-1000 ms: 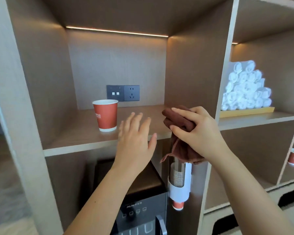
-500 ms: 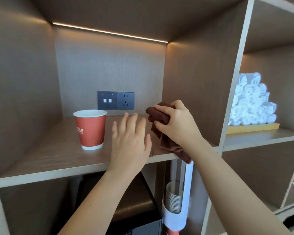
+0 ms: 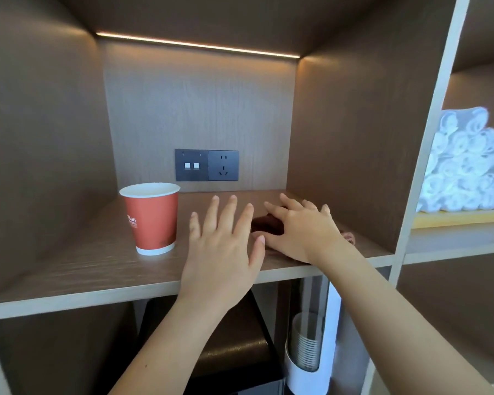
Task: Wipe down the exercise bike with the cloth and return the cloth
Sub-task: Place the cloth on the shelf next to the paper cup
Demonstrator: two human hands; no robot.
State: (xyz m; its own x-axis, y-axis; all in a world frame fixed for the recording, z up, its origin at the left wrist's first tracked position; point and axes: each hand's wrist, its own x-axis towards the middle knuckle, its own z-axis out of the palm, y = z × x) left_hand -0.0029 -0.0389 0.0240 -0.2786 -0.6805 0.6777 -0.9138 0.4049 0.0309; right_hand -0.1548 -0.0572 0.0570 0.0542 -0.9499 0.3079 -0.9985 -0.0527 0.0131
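One cloth (image 3: 268, 223) under the right hand (image 3: 300, 232); one cup (image 3: 151, 218).

right hand (image 3: 300, 232) flat on brown cloth (image 3: 268, 223) on shelf (image 3: 97, 266), left hand (image 3: 226, 252) spread alongside

A wood-grain shelf unit (image 3: 340, 138) fills the view, with a warm light strip (image 3: 197, 47) at 12 o'clock. A dark socket panel (image 3: 206, 165) sits on its back wall (image 3: 200, 109) (two switches, one outlet). Rolled white towels (image 3: 465, 166) stack at 3 o'clock, and a cup dispenser (image 3: 308, 352) is at 5 o'clock.
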